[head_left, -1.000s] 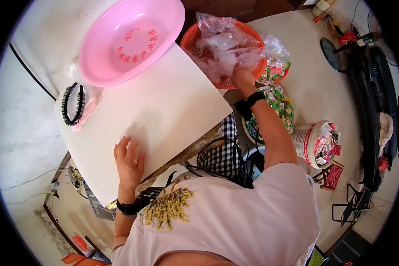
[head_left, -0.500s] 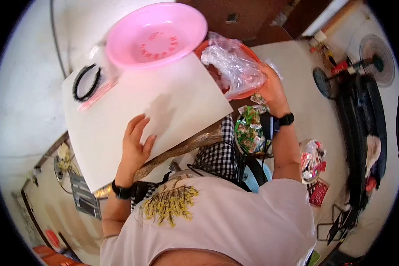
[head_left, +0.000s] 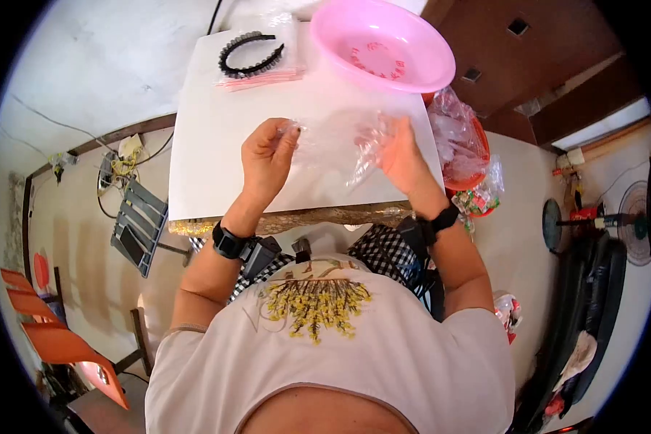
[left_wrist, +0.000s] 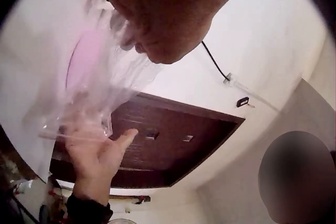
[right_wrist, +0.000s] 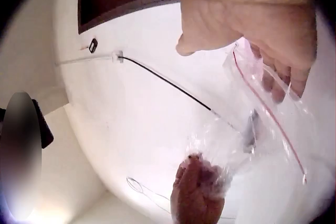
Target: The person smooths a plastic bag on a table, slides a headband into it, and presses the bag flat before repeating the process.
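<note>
Clear plastic bag: raised above tabletop, on person's side of pink basin. Left hand: thumb and fingers pinching film. Right hand: fingers extended, film against them. Judged technique: light, even tension; thin film likely clings, creases. Black headband: left of basin.

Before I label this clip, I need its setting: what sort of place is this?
Probably a room in a home, though a small workroom is possible: in view are a fan, what looks like a long black couch, and an orange chair.
</note>
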A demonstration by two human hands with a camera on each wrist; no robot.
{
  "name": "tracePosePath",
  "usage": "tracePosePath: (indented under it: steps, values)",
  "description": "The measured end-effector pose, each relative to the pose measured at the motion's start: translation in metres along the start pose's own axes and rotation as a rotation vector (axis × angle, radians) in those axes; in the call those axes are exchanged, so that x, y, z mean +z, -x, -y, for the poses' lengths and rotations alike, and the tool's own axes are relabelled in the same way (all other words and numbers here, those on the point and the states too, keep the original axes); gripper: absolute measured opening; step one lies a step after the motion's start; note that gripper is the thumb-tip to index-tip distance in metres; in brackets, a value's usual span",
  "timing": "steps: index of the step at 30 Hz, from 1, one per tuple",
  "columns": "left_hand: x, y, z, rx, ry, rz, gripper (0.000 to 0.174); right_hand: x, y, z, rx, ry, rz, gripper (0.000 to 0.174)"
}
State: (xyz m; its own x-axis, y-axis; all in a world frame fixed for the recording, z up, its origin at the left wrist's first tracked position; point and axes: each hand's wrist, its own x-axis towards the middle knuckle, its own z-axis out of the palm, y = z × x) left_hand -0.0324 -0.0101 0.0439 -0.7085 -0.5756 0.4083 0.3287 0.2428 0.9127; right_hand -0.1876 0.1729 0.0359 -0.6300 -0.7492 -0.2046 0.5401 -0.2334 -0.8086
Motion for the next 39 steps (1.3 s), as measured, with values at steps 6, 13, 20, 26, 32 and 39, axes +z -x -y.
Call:
tracePosePath:
  steps: [6,13,20,26,32,39]
  values:
    - [-0.011,0.008,0.007,-0.011,0.075,-0.158,0.004,0.028,0.010,-0.038,-0.016,0.364,-0.116,0.077]
    - [-0.027,0.022,0.004,-0.195,0.369,-0.033,0.006,0.013,-0.020,-0.062,0.047,0.121,-0.003,0.064]
    - [-0.050,0.023,0.011,-0.267,0.433,-0.162,0.005,0.023,-0.008,-0.061,0.112,0.058,-0.001,0.019]
    - [-0.087,0.022,0.032,-0.275,0.288,-0.280,0.004,0.030,0.000,-0.047,-0.178,0.322,-0.056,0.014]
    - [-0.083,0.013,-0.007,0.306,-0.801,-0.030,0.035,0.041,0.009,-0.045,-0.296,0.649,0.060,0.018]
    - [-0.098,0.012,0.008,-0.179,-0.646,0.192,0.012,0.043,0.011,-0.032,-0.389,0.810,0.069,0.019]
